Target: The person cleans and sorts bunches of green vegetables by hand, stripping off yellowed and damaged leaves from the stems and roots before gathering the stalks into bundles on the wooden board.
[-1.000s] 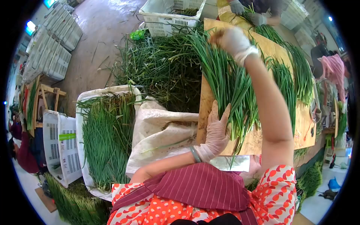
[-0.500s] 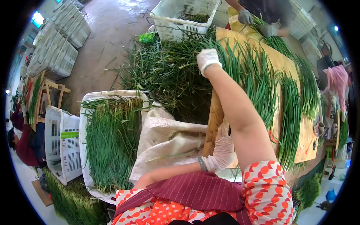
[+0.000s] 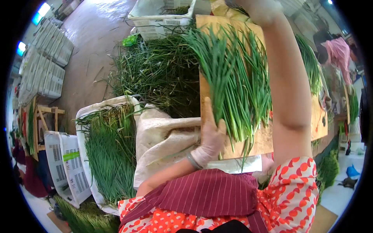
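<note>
Long green Chinese chives (image 3: pixel 237 93) lie in a loose layer on the wooden board (image 3: pixel 260 143), their pale ends towards me. My left hand (image 3: pixel 210 141), in a thin whitish glove, is at the board's left edge beside the pale ends. Its index finger is stretched out and the thumb stands apart. My right hand (image 3: pixel 262 11) reaches over the board's far end and is smeared by motion, so its fingers cannot be made out. My right forearm hides part of the board and the chives to its right.
A white crate of chives (image 3: pixel 110 155) stands at left, with a pale sack (image 3: pixel 163 136) beside it. Loose leaves (image 3: pixel 155 73) are heaped left of the board. Another white crate (image 3: pixel 159 25) stands beyond. More chives (image 3: pixel 309 58) lie at far right.
My right hand has swung from the leaf tips at the board's left to its far right end. My left hand has moved up beside the chives' pale ends. The view has shifted.
</note>
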Demonstrator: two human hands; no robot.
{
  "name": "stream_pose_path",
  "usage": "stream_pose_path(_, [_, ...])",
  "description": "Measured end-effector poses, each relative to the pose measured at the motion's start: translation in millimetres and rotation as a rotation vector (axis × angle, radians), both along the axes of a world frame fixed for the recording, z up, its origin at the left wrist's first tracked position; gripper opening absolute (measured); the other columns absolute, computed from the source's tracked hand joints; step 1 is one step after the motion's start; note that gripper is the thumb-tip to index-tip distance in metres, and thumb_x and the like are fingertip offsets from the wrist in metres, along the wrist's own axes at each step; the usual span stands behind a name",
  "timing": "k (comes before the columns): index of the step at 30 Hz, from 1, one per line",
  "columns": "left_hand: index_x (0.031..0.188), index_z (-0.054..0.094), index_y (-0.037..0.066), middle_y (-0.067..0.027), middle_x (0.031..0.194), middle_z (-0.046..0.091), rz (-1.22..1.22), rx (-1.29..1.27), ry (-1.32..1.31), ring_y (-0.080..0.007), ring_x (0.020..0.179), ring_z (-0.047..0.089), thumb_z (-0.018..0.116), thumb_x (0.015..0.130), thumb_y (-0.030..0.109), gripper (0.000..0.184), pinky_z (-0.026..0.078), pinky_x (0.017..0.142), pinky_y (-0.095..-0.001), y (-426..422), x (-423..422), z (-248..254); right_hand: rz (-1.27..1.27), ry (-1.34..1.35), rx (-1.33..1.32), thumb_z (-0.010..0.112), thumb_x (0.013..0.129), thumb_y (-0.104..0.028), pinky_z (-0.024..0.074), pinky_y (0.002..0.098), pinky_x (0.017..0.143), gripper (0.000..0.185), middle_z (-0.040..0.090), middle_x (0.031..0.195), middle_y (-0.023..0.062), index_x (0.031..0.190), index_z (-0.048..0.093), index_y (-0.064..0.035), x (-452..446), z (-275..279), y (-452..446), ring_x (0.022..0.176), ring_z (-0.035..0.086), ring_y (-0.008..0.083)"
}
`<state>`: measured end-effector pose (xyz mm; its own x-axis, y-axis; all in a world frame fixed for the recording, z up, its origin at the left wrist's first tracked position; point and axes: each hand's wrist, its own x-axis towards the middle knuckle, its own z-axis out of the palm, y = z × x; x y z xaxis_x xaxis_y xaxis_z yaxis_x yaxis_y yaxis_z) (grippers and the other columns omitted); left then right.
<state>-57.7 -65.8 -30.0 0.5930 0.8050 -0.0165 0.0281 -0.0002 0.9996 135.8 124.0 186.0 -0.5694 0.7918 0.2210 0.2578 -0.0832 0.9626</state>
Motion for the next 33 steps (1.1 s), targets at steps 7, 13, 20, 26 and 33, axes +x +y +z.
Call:
stream_pose_path(7, [0.120,0.042,0.005,-0.0046,0.104,0.055,0.051,-0.740,-0.359,-0.0140,0.079,0.056,0.039,0.089,0.011,0.032,0.048,0.071,-0.0279,20,-5,-6,-0.380,1.652,-0.310,0.062,0.078,-0.039,0.0504,0.0316,0.061,0.033,0.065,0.078,0.0112,0.092,0.066,-0.0089,-29,-139,-219,0.066,0.064,0.0225])
stream_pose_path(13, [0.110,0.049,0.003,-0.0041,0.097,0.057,0.340,-0.668,-0.372,-0.0131,0.078,0.055,0.043,0.092,0.018,0.024,0.047,0.070,-0.0262,10,6,-9,-0.436,1.655,-0.452,0.064,0.075,-0.023,0.0475,0.0385,0.066,0.042,0.061,0.088,0.0152,0.113,0.054,-0.0088,-85,-166,-263,0.076,0.060,0.0314])
stream_pose_path(20, [0.105,0.050,0.001,-0.0070,0.094,0.060,0.207,-0.491,-0.230,-0.0165,0.080,0.057,0.061,0.075,-0.003,0.032,0.046,0.075,-0.0269,17,14,-4,-0.240,1.803,-0.130,0.063,0.077,-0.022,0.0486,0.0355,0.065,0.023,0.064,0.079,0.0110,0.097,0.064,-0.0115,-36,-155,-202,0.072,0.062,0.0276])
stream_pose_path(26, [0.109,0.051,0.001,-0.0052,0.092,0.059,0.178,-0.563,-0.130,-0.0140,0.078,0.054,0.050,0.075,-0.007,0.036,0.044,0.074,-0.0258,22,6,-15,-0.516,1.773,-0.137,0.057,0.078,-0.021,0.0466,0.0396,0.079,0.023,0.062,0.094,0.0144,0.098,0.064,-0.0109,3,-194,-133,0.088,0.060,0.0305])
stream_pose_path(33, [0.110,0.052,0.002,-0.0033,0.093,0.057,0.186,-0.616,-0.251,-0.0130,0.079,0.052,0.045,0.079,0.000,0.032,0.042,0.076,-0.0248,18,2,-8,-0.221,1.692,0.096,0.060,0.074,-0.017,0.0442,0.0408,0.077,0.025,0.055,0.103,0.0071,0.099,0.060,-0.0158,-3,-182,-166,0.092,0.055,0.0296])
